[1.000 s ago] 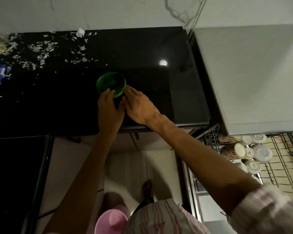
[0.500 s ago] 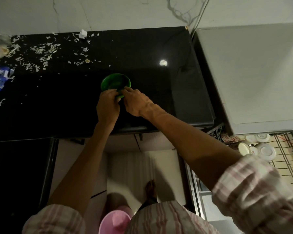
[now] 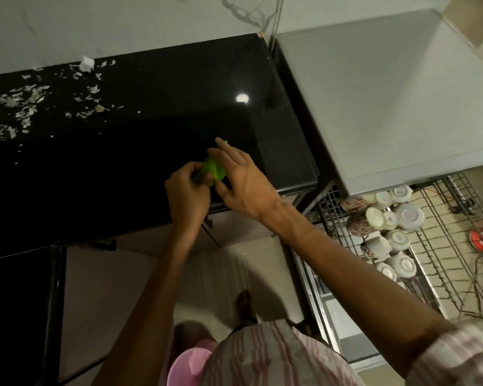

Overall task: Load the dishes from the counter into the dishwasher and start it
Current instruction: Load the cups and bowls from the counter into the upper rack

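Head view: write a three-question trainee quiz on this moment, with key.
1. True or false: the green bowl is in the rack.
2. Which hand grips the bowl? A left hand B right hand C neither
3. What fills the rack's near-left part?
Key: 1 false, it is held over the black counter. 2 A; the right hand's fingers are spread against it. 3 upturned cups.

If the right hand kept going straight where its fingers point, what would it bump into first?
Probably nothing soon: the right hand, its fingers against the green bowl, points up-left over bare black countertop; the wall comes next. Depth is unclear.
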`<action>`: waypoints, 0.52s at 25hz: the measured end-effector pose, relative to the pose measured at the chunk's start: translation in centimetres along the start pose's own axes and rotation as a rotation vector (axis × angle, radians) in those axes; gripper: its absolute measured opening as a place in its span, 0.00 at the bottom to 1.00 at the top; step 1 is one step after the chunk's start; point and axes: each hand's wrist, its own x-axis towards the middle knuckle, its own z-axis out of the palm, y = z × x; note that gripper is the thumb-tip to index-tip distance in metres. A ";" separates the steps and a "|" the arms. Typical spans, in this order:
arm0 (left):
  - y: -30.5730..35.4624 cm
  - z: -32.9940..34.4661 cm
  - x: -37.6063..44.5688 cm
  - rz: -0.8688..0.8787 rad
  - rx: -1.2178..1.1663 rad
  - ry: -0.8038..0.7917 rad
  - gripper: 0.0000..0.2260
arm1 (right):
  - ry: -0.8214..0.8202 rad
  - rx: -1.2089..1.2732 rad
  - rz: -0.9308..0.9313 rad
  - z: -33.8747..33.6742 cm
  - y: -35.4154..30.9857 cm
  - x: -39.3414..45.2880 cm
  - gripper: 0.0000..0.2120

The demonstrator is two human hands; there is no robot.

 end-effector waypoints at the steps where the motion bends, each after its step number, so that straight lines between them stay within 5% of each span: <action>1: 1.0 0.9 -0.9 -0.009 -0.036 -0.048 0.07 | 0.034 -0.001 0.028 -0.9 0.7 -1.5 0.30; 5: 4.2 4.4 -3.9 -0.054 -0.291 -0.248 0.07 | 0.158 0.042 0.139 -4.6 3.0 -7.2 0.35; 13: 9.6 11.3 -9.2 -0.486 -0.715 -0.659 0.07 | 0.293 0.086 0.365 -9.0 8.6 -17.4 0.47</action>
